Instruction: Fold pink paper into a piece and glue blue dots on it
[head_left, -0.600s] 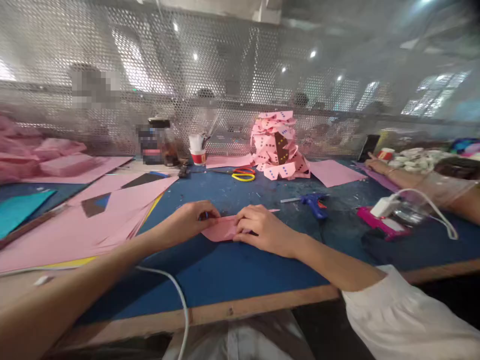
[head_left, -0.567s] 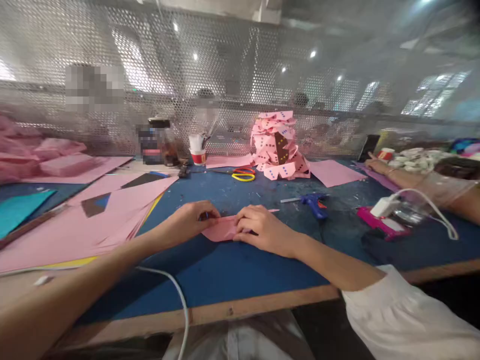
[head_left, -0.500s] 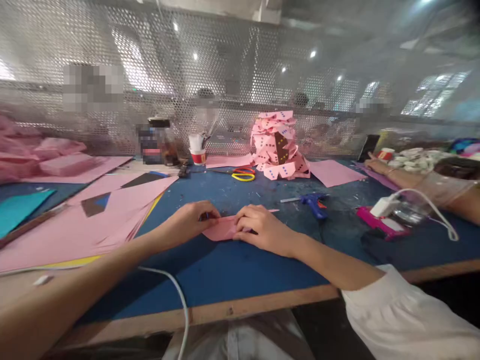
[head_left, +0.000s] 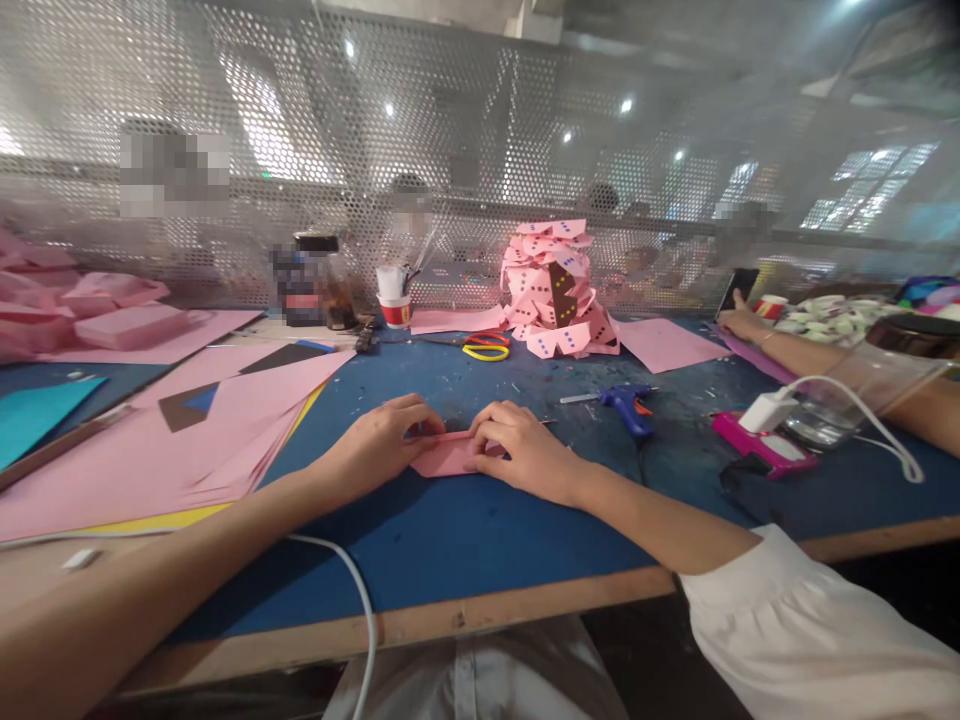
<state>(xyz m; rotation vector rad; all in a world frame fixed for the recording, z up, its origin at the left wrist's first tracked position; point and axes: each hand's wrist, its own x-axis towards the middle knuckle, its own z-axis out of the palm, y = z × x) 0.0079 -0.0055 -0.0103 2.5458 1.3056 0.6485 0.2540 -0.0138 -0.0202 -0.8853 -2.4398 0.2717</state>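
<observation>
A small piece of pink paper (head_left: 448, 460) lies on the blue table mat between my hands, a narrow folded strip along its far edge. My left hand (head_left: 390, 432) pinches its left end, thumb and fingers closed on the fold. At the right end my right hand (head_left: 521, 447) is curled with thumb and fingers closed on the paper. Part of the sheet is hidden under the right fingers. Beyond my hands lie scissors (head_left: 487, 347) with red and yellow handles. A blue glue gun (head_left: 628, 408) rests to the right of my right hand.
A pile of dotted pink paper pieces (head_left: 559, 290) stands at the back. Stacked pink sheets (head_left: 150, 470) lie left. A pink power strip (head_left: 765, 445) with a white charger and a clear jar (head_left: 829, 410) are right. Another person's hand (head_left: 742, 320) touches a phone. A white cable (head_left: 352, 570) crosses the front edge.
The far edge of the pink paper now shows a raised fold. Its pointed right tip shows less. My hands have shifted only slightly; the other person's hand has moved a little at the phone.
</observation>
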